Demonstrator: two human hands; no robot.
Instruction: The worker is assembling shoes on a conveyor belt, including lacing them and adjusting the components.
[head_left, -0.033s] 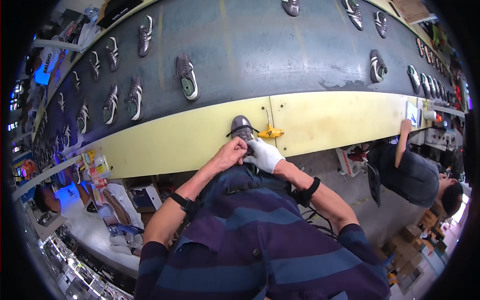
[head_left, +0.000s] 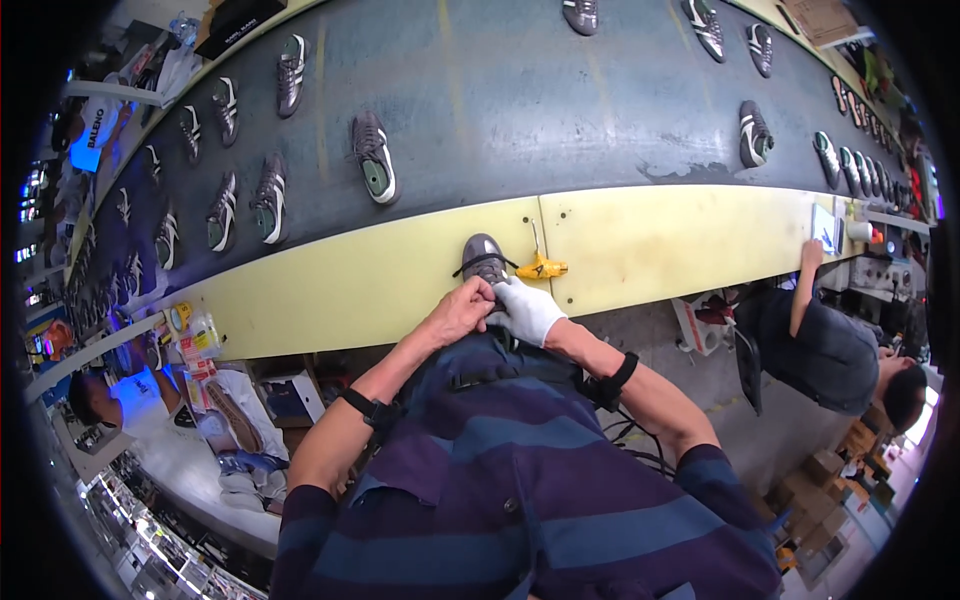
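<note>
A dark grey sneaker (head_left: 482, 246) rests at the near edge of the yellow ledge, its toe pointing away from me. A black lace (head_left: 489, 262) crosses its front, with loose ends out to both sides. My bare left hand (head_left: 461, 310) pinches over the lacing; what its fingertips hold is hidden. Beside it, my right hand (head_left: 528, 311), in a white glove, grips the sneaker from the right, fingers bent against its upper. Both hands meet over the shoe and cover its rear part. Right of the shoe lies a yellow-handled tool (head_left: 541, 268) with a thin metal shaft.
Beyond the yellow ledge (head_left: 660, 235) runs a dark conveyor belt (head_left: 520, 120) carrying several sneakers, the closest being a striped sneaker (head_left: 373, 157). A co-worker (head_left: 820, 345) sits at the right, one arm on the ledge. Another person (head_left: 95, 398) is at the far left.
</note>
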